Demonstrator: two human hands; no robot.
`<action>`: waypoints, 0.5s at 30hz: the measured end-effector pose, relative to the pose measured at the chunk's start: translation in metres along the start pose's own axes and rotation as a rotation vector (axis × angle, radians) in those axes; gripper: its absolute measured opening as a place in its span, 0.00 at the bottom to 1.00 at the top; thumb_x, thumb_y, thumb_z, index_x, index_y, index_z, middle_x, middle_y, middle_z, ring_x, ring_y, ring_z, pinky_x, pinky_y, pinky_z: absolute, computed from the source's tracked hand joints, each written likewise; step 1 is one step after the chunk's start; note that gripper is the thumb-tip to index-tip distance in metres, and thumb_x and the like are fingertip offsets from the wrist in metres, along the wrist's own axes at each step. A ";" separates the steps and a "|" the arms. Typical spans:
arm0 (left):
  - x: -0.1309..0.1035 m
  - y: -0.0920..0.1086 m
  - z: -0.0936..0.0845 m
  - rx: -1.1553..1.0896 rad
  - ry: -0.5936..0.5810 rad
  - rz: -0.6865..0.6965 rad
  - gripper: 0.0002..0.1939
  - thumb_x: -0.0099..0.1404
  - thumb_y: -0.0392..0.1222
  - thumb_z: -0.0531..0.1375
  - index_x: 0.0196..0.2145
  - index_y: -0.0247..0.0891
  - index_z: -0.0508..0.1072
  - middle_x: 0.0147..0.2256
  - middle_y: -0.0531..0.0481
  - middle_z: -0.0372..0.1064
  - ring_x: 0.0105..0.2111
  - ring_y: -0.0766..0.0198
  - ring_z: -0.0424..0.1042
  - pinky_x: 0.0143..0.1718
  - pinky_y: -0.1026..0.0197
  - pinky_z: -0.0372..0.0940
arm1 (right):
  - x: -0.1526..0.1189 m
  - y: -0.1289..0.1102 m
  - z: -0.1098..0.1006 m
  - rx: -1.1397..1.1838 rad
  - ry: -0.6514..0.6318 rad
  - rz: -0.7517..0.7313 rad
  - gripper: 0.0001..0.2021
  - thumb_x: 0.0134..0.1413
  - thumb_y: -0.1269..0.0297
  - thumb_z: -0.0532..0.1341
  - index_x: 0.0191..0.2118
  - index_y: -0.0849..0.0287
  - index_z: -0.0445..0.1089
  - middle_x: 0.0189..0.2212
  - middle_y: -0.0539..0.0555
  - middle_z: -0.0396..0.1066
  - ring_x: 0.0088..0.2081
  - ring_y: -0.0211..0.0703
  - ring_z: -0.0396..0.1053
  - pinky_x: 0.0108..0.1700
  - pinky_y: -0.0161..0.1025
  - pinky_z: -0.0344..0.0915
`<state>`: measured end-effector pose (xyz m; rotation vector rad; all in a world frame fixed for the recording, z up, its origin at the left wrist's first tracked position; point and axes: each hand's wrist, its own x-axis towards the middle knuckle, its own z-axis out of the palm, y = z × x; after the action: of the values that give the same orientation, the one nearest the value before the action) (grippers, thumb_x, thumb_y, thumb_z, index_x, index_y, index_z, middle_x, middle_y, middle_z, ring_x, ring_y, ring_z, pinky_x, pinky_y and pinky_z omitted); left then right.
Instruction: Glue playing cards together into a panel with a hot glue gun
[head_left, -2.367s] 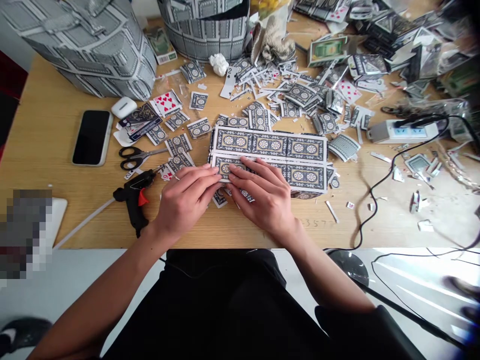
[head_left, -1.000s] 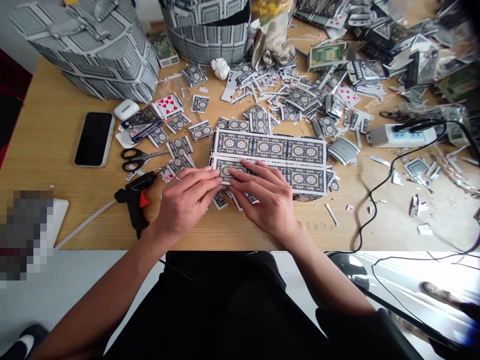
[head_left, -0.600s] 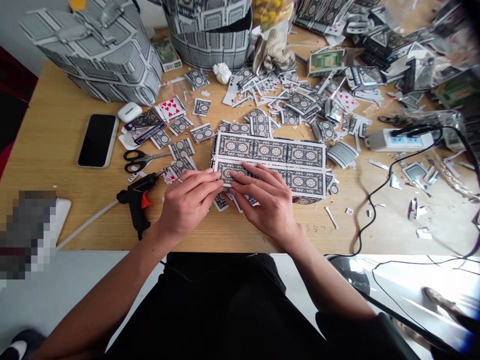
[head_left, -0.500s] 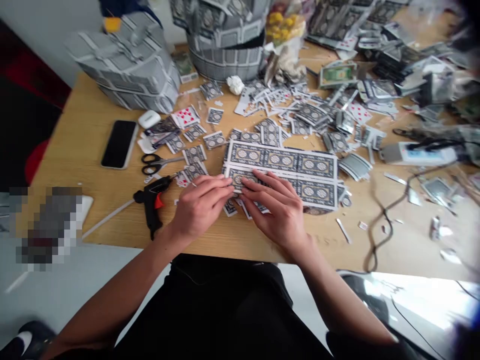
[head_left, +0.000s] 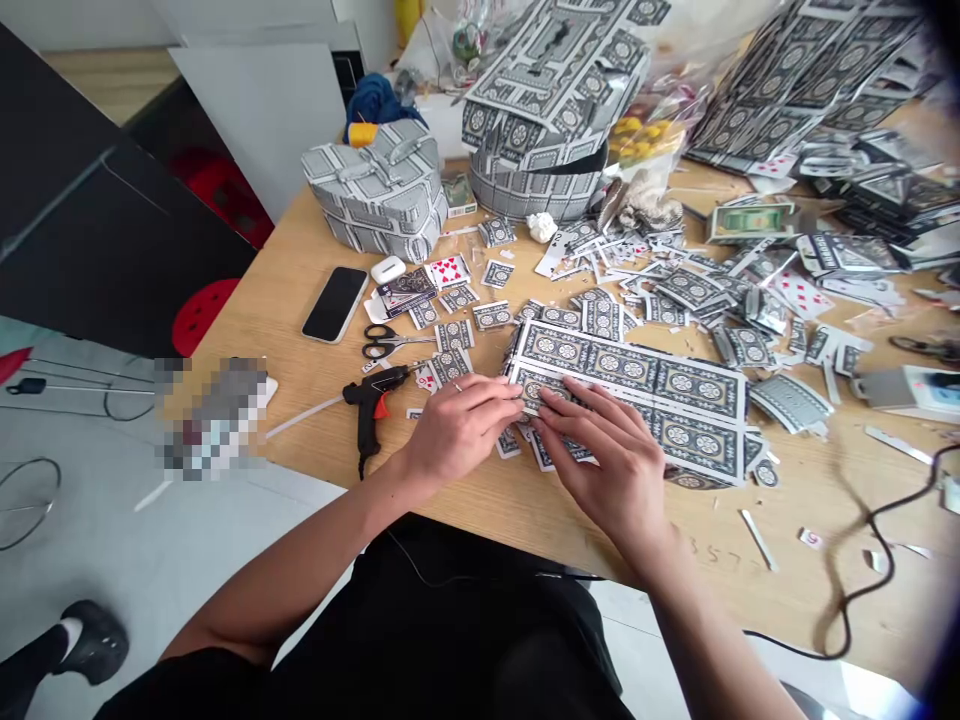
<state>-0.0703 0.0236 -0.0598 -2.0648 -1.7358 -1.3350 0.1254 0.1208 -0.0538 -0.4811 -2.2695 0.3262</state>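
A rectangular panel (head_left: 697, 388) made of joined playing cards, patterned backs upward, lies in front of me on a pile of loose cards. At its left end, my left hand (head_left: 459, 428) has its fingers pressed together and closed on the edge. My right hand (head_left: 616, 455) rests on the near part of the panel, fingers stretched out over the cards and pointing left. The fingertips of both hands nearly meet at the near left corner. To the left lie a black hot glue gun (head_left: 370, 408) with a glue stick in it and black-handled scissors (head_left: 386, 342).
A phone (head_left: 335, 304) and a white earbud case (head_left: 388, 268) lie left. Two card-covered boxes (head_left: 375, 195) (head_left: 536, 190) stand behind. Cut cards (head_left: 694, 287) cover the back and right. A black cable (head_left: 846, 610) runs along the right. Someone's shoe (head_left: 96, 640) shows at lower left.
The camera view has swung, so everything appears farther right and lower. Both hands stay at the same left corner of the panel, with hardly any movement against it.
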 end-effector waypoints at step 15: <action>0.003 0.000 -0.009 0.005 -0.057 0.000 0.11 0.72 0.29 0.67 0.48 0.42 0.82 0.47 0.48 0.85 0.50 0.58 0.84 0.55 0.53 0.80 | 0.001 -0.005 0.000 0.015 -0.016 0.061 0.07 0.67 0.71 0.69 0.45 0.51 0.80 0.51 0.50 0.86 0.61 0.54 0.81 0.64 0.56 0.76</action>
<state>-0.0752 0.0202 -0.0518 -2.1207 -1.7592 -1.2831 0.1234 0.1171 -0.0509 -0.5427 -2.2695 0.3785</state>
